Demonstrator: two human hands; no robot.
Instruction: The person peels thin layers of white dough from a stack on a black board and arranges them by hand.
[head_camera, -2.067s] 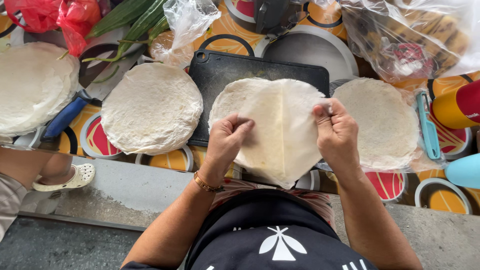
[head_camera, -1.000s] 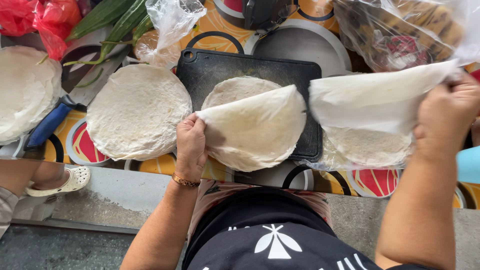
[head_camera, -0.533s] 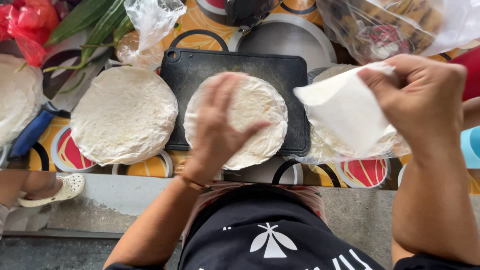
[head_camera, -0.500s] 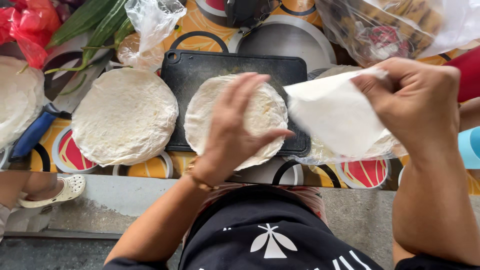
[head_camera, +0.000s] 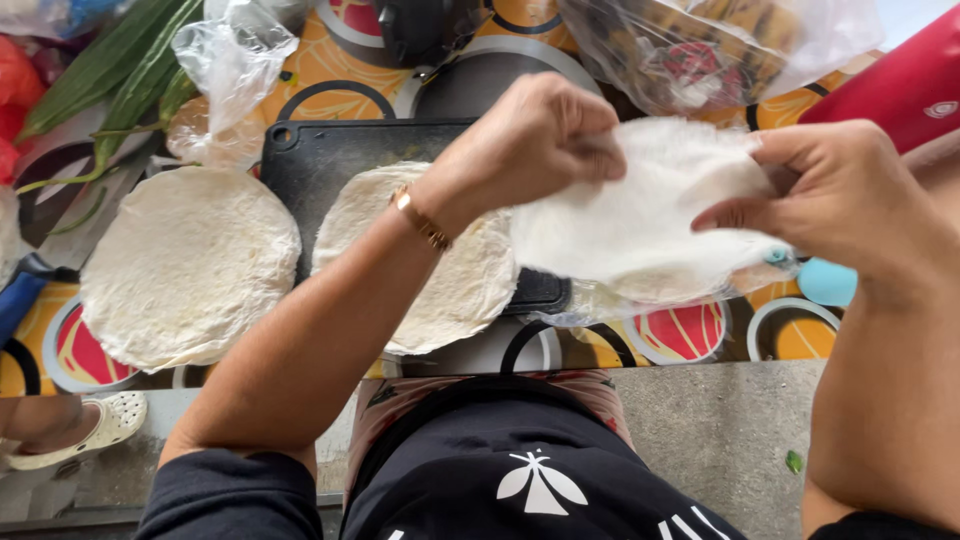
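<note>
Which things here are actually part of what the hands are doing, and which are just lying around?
In use:
left hand and right hand, both gripping a thin white wrapper sheet
round wrapper on the black cutting board
wrapper stack to the left

Lying about:
green vegetables
clear plastic bags
red container

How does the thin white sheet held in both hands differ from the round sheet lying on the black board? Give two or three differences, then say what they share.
The held sheet is lifted in the air, pinched by the left hand and right hand; the board sheet lies untouched on the black board. The held sheet looks bent and uneven, while the board sheet lies flat and round. Both are thin, pale and white.
</note>
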